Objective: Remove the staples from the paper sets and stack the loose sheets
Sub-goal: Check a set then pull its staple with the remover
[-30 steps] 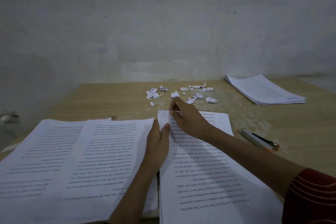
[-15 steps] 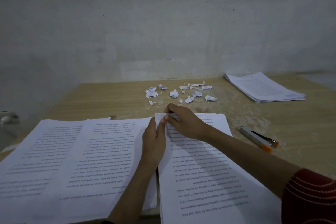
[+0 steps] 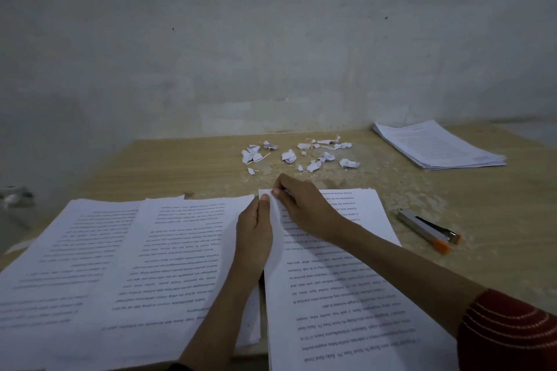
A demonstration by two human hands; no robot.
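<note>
A stapled set of printed sheets lies in front of me on the wooden table. Its far left corner is lifted and folded. My right hand pinches that corner from the right. My left hand pinches the same corner from the left, thumb on top. The staple itself is hidden under my fingers. Loose printed sheets lie spread out to the left, partly under my left forearm.
Several torn paper scraps are scattered beyond my hands. A metal stapler with an orange tip lies to the right of the set. A neat paper stack sits at the far right. A grey wall stands behind the table.
My right hand has drawn back from the far edge of the set and closed on the corner. My left hand has slid up to meet it, and the corner is now folded up.
</note>
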